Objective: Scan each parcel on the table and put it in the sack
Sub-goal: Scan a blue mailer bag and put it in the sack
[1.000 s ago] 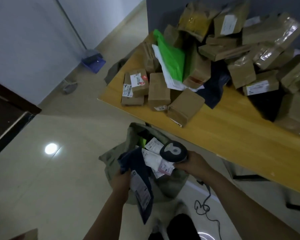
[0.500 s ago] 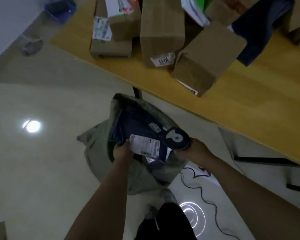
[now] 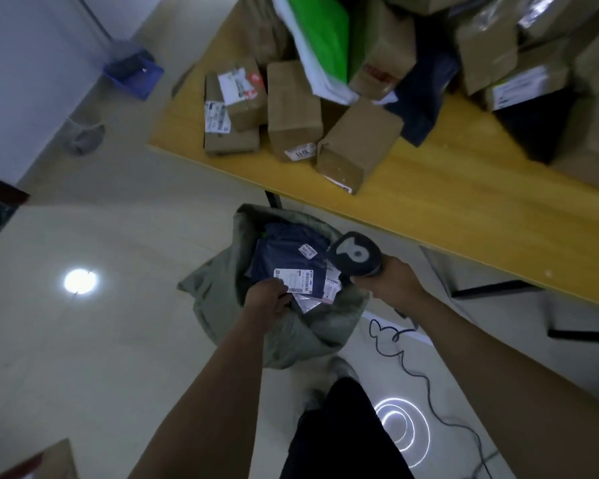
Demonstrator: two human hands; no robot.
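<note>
A grey-green sack (image 3: 218,292) stands open on the floor below the table's front edge. Inside its mouth lies a dark blue parcel bag (image 3: 284,254) with white labels, above other labelled parcels. My left hand (image 3: 267,299) grips the near edge of that blue parcel inside the sack. My right hand (image 3: 391,283) holds a dark barcode scanner (image 3: 355,254) just right of the sack's mouth, its head turned up toward me. Several cardboard parcels (image 3: 357,146) lie piled on the yellow wooden table (image 3: 446,209).
The scanner's cable (image 3: 412,371) trails over the floor to the right of my legs. A green and white bag (image 3: 325,46) lies among the boxes. A blue dustpan (image 3: 132,72) sits by the wall, far left. Black table legs (image 3: 498,290) stand right of the sack.
My left hand has pushed the blue parcel deeper into the sack. The view has tilted up a little, showing more of the table.
</note>
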